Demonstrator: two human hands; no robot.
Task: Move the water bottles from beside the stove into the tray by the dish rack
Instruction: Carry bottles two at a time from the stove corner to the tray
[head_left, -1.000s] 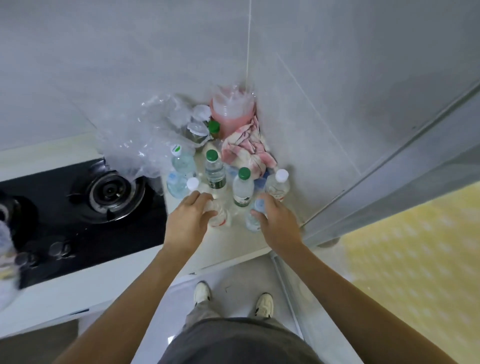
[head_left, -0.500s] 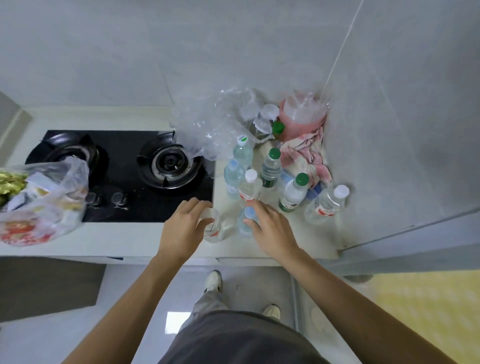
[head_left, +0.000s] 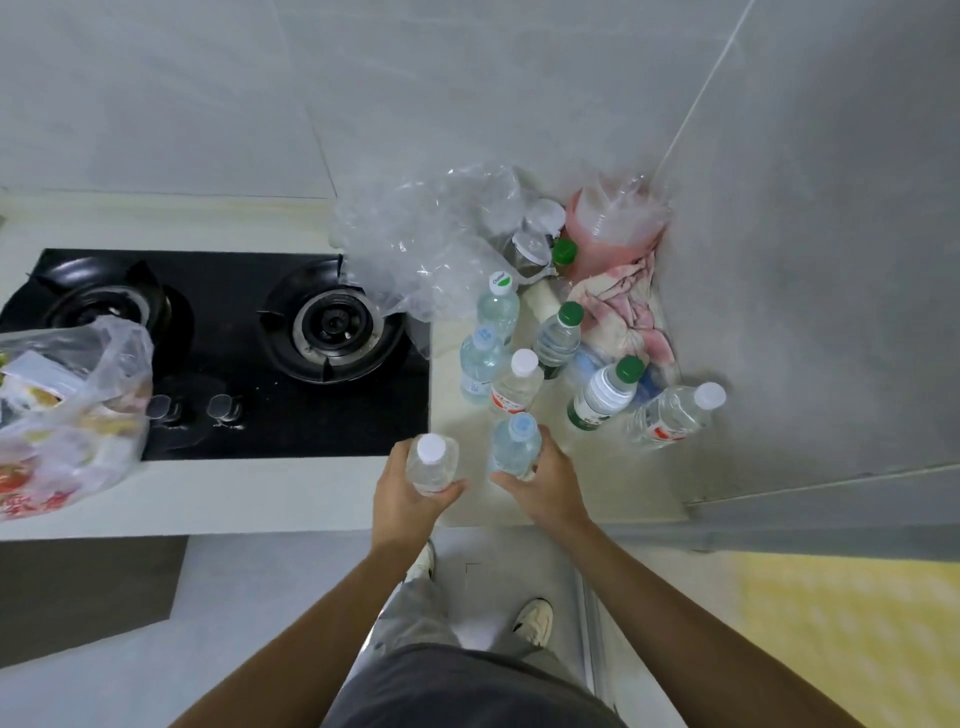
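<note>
two small water bottles sit just below the middle of the frame, at the front edge of the pale counter (head_left: 597, 488). the left hand (head_left: 408, 496) is wrapped around the white-capped bottle (head_left: 431, 464), fingers closed on its body. the right hand (head_left: 545, 486) is clamped on the blue-capped bottle (head_left: 515, 448) just beside it. behind them, toward the upper right, six more bottles (head_left: 602, 392) stand clustered, green, white and blue caps mixed. further back in the corner lie a crumpled clear plastic bag (head_left: 421, 244), a pink container (head_left: 613, 234) and a pink cloth (head_left: 628, 317). the black gas stove (head_left: 249, 353) fills the left centre, with a filled plastic bag (head_left: 67, 415) at the far left edge.
</note>
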